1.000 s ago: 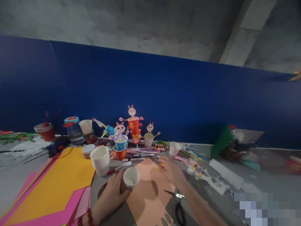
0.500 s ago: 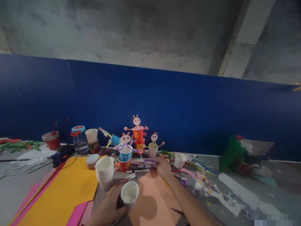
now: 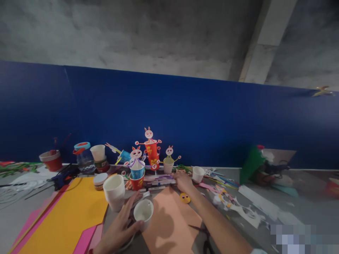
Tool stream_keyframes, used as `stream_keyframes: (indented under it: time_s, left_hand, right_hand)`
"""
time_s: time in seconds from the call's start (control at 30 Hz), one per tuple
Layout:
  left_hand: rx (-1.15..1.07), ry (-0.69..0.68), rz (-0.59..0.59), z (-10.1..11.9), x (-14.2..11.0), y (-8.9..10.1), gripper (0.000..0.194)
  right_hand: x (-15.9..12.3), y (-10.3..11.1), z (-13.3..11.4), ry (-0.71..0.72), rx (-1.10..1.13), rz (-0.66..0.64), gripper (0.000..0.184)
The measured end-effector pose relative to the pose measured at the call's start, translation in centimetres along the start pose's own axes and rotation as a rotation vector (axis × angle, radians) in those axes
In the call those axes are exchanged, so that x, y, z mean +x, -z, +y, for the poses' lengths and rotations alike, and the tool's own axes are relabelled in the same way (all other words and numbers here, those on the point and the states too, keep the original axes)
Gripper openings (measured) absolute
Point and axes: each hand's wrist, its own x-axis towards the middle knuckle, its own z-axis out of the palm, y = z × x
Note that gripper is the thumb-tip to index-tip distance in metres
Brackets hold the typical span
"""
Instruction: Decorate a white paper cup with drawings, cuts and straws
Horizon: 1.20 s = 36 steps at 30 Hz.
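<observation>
My left hand (image 3: 120, 224) rests at the lower middle, fingers stretched and spread, its thumb against a white paper cup (image 3: 143, 211). The cup stands at the left edge of a peach paper sheet (image 3: 169, 218). Farther forward, my right hand (image 3: 182, 180) reaches to the pile of pipe cleaners (image 3: 160, 179) and markers (image 3: 159, 188). Its fingers are bent together, and their tips are hidden. A yellow paper face (image 3: 185, 198) lies by the right wrist. Black scissors (image 3: 208, 243) are partly under the right forearm.
Paper-cup figures with rabbit-like faces (image 3: 150, 150) stand at the back. Stacked white cups (image 3: 114, 192) and a lidded jar (image 3: 100, 181) are at left, beside yellow paper (image 3: 76, 208). Paper scraps (image 3: 246, 215) and another white cup (image 3: 198, 174) lie to the right.
My right hand has moved forward to the pile and let go of the yellow face, which now lies beside the wrist. My left fingers have spread away from the cup.
</observation>
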Motion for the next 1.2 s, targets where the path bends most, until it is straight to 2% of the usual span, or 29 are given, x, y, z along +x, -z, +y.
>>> stream_keyframes:
  time_s: [0.23, 0.37, 0.43, 0.53, 0.63, 0.73, 0.87, 1.0, 1.1, 1.2]
  left_hand:
    - [-0.092, -0.014, 0.047, 0.7, -0.2, 0.2, 0.072]
    - [-0.122, -0.04, 0.092, 1.1, -0.2, -0.1, 0.066]
    - [-0.12, -0.062, 0.15, 1.5, -0.2, -0.1, 0.061]
    - [0.005, -0.159, 0.255, 2.2, -0.1, 0.2, 0.053]
    - [0.234, -0.334, 0.367, 3.3, -0.1, 0.8, 0.047]
    - [0.392, -0.524, 0.42, 4.6, -0.3, 0.9, 0.044]
    - [0.569, -0.726, 0.286, 7.3, -0.4, -0.4, 0.044]
    - [0.687, -0.756, 0.159, 10.5, -0.1, -2.7, 0.046]
    - [0.608, -0.657, 0.012, 12.3, 0.3, -4.3, 0.039]
    - [0.395, -0.425, -0.033, 13.1, 0.5, -5.1, 0.031]
  right_hand:
    - [-0.2, 0.6, -0.4, -0.068, 0.008, -0.027, 0.029]
    - [-0.7, 2.4, -0.1, -0.086, 0.044, 0.009, 0.03]
    - [-1.4, 3.6, 0.3, -0.09, 0.07, 0.061, 0.029]
    - [-3.5, 5.5, 0.7, -0.071, 0.128, 0.166, 0.018]
    - [-7.1, 6.8, 0.3, -0.033, 0.208, 0.254, 0.026]
    - [-11.3, 7.3, -0.8, 0.037, 0.285, 0.26, 0.024]
    - [-15.2, 7.4, -2.3, 0.201, 0.57, 0.228, 0.025]
    - [-16.9, 7.9, -3.7, 0.247, 0.671, 0.199, 0.023]
    - [-17.3, 8.4, -4.9, 0.325, 0.653, 0.171, 0.019]
    - [-17.3, 8.6, -5.3, 0.299, 0.733, 0.174, 0.013]
